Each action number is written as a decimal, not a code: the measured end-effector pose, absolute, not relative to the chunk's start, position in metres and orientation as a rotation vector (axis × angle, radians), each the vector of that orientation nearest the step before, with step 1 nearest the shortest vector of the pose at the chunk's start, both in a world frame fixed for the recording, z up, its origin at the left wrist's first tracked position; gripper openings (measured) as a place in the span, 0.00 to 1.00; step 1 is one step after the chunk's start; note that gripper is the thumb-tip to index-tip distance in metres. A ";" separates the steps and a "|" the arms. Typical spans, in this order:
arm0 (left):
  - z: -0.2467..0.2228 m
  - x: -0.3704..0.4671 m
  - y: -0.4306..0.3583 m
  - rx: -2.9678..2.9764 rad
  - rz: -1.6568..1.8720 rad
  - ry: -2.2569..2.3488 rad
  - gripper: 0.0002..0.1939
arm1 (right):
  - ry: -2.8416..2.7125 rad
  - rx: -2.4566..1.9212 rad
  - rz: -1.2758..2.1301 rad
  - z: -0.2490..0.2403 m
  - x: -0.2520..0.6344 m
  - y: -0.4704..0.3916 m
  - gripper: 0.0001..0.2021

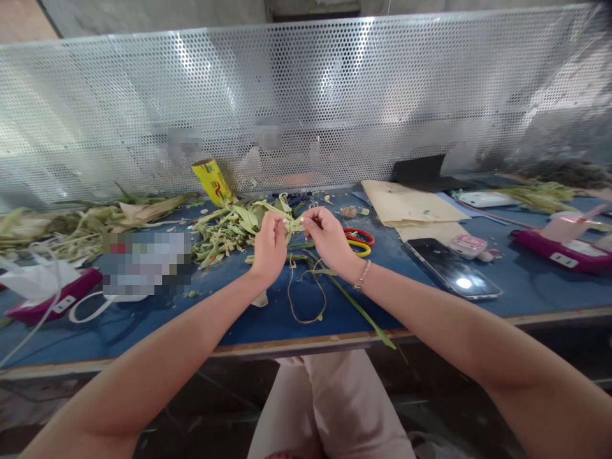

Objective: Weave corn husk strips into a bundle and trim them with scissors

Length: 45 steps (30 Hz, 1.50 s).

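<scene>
Over the middle of the blue table, my left hand (pixel 270 250) and my right hand (pixel 333 241) meet, fingertips pinched on a pale green leaf strip (pixel 293 225) between them. The fingers partly hide the strip's ends. Just left and behind lies a pile of cut green leaves and stems (pixel 217 237). Below the hands, a thin cord (pixel 308 321) lies in a loop on the table. A long green stalk (pixel 368 319) runs from under my right hand to the table's front edge. Red and yellow scissor-like handles (pixel 359 247) show beside my right wrist.
A perforated metal screen (pixel 329 95) stands along the back. In front of it leans a yellow can (pixel 213 182). To the right are brown paper sheets (pixel 414 203), a phone (pixel 449 266) and a purple power strip (pixel 564 252). Dry husks (pixel 129 213) lie at the left.
</scene>
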<state>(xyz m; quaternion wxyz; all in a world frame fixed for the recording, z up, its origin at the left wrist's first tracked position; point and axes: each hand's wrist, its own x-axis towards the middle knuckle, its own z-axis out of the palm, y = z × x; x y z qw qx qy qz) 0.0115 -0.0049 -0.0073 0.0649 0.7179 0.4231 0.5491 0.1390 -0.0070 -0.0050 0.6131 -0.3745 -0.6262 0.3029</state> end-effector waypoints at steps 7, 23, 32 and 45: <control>-0.006 0.009 -0.007 2.301 1.561 1.262 0.05 | -1.483 -0.840 0.839 -0.012 0.137 -0.002 0.06; -0.010 0.019 -0.008 1.979 1.514 1.286 0.12 | -1.749 -0.911 0.293 -0.013 0.138 -0.006 0.08; -0.007 0.017 -0.009 2.157 1.666 1.324 0.05 | -1.648 -0.870 0.347 -0.012 0.134 -0.011 0.08; -0.003 0.016 -0.012 2.252 1.538 1.231 0.04 | -1.533 -0.869 0.490 -0.012 0.139 -0.006 0.08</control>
